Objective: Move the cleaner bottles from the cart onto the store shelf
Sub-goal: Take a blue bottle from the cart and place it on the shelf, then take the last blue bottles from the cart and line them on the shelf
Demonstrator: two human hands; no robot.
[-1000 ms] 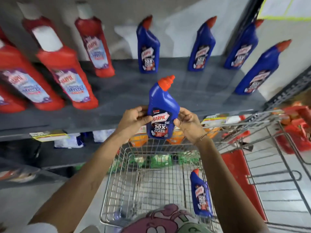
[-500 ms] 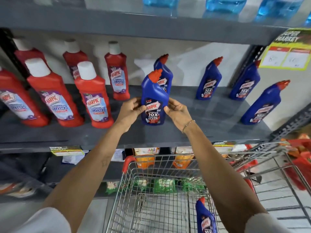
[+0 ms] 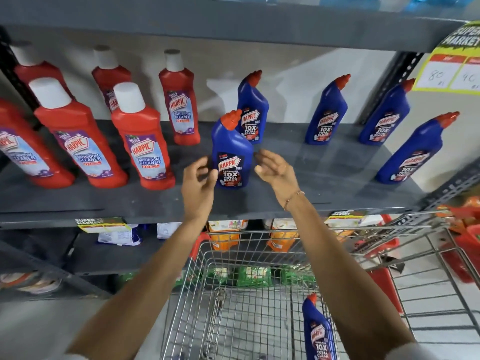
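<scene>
A blue cleaner bottle [image 3: 232,152] with an orange-red cap stands upright on the grey store shelf [image 3: 298,201], in front of another blue bottle [image 3: 253,110]. My left hand [image 3: 198,181] is just left of it, fingers apart, not gripping. Right of the bottle, my right hand [image 3: 276,170] is open and apart from it. One more blue bottle [image 3: 318,333] stands in the wire cart [image 3: 249,255] below, by my right forearm.
Several red bathroom cleaner bottles [image 3: 141,141] fill the shelf's left part. Three blue bottles [image 3: 326,113] stand at the back and right. A yellow price sign [image 3: 452,66] hangs upper right. Lower shelves hold packets; red baskets [image 3: 465,245] sit at right.
Both hands carried the blue bottle up from over the cart, set it on the shelf, and have let go of it and opened.
</scene>
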